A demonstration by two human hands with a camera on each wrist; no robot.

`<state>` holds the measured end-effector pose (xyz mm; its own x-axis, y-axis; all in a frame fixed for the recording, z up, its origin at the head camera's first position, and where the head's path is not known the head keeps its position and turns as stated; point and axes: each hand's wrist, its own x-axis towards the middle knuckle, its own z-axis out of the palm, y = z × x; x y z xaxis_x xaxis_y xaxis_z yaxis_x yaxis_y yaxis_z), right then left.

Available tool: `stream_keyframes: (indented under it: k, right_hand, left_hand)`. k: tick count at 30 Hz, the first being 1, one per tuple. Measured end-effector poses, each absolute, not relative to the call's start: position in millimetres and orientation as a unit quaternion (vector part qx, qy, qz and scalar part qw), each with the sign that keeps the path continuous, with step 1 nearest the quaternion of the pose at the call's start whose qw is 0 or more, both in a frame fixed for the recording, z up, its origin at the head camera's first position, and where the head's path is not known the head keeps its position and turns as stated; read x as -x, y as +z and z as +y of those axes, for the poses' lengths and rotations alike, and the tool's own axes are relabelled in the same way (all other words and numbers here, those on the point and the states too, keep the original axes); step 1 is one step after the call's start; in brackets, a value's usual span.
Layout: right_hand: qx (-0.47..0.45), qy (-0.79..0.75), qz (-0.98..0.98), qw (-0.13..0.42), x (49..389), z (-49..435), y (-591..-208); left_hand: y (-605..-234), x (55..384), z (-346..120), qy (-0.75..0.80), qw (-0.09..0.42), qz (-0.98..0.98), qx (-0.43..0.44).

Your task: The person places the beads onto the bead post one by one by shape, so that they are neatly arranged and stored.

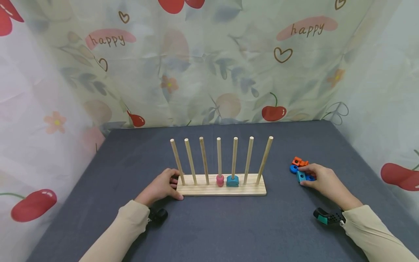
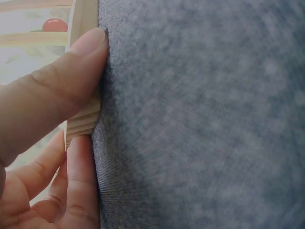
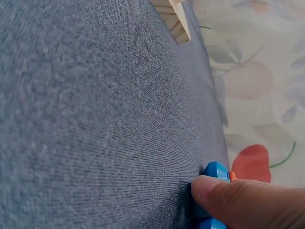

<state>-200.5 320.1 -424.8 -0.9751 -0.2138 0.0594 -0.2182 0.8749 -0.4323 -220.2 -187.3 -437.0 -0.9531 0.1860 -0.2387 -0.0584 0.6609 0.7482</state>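
Note:
A wooden peg board (image 1: 199, 190) with several upright dowels stands mid-table. My left hand (image 1: 160, 186) grips its left end; the left wrist view has the thumb (image 2: 71, 78) along the front edge and fingers at the end face of the board (image 2: 83, 123). One middle dowel carries a pink bead (image 1: 220, 181) at its foot, and the dowel to its right a teal-blue bead (image 1: 232, 181). Off to the right, my right hand (image 1: 324, 181) pinches a light blue bead (image 1: 300, 177) among other beads. In the right wrist view, the thumb (image 3: 238, 195) covers much of it.
Close around the right fingertips lie orange beads (image 1: 297, 161) and darker blue beads (image 1: 294, 169). Dark grey cloth covers the table (image 1: 229, 229). A printed curtain (image 1: 209, 65) hangs behind the table's far edge and down both sides.

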Motion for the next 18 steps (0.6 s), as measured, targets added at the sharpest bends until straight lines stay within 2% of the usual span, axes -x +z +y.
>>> stream_keyframes:
  k: [7, 18]
  right_hand:
    - [-0.11, 0.231, -0.966, 0.025, 196.1, 317.0, -416.7]
    - [-0.121, 0.327, -0.931, 0.109, 186.0, 299.3, -388.8]
  left_hand:
    - [-437.0, 220.5, -186.9, 0.409, 0.148, 0.9, -0.035]
    - [-433.7, 218.0, -185.7, 0.399, 0.151, 0.904, -0.036]
